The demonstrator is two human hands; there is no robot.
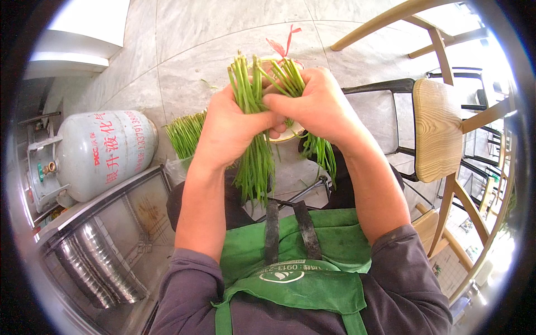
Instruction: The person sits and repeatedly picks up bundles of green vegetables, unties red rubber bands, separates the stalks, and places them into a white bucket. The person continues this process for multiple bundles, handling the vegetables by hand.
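My left hand [226, 121] grips a bundle of long green stalks [253, 155], probably garlic chives; their cut ends point up and their leaves hang down. My right hand [312, 102] is closed round a smaller bunch of the same stalks [289, 77], its leafy ends drooping beneath the wrist. The fingers of both hands meet between the two bunches. Behind them, partly hidden, is a pale round container [289, 135] with red ties [284, 44] at its far side. A dense upright bundle of cut stalks [184, 134] stands in a plastic bag left of my left hand.
A grey gas cylinder [104, 153] lies on its side at the left, beside a glass-fronted frame [121, 192] with shiny metal ducting [100, 264]. Chairs with wooden backs [437, 130] stand at the right. A few leaf scraps [208, 84] lie on the grey tiled floor [188, 37].
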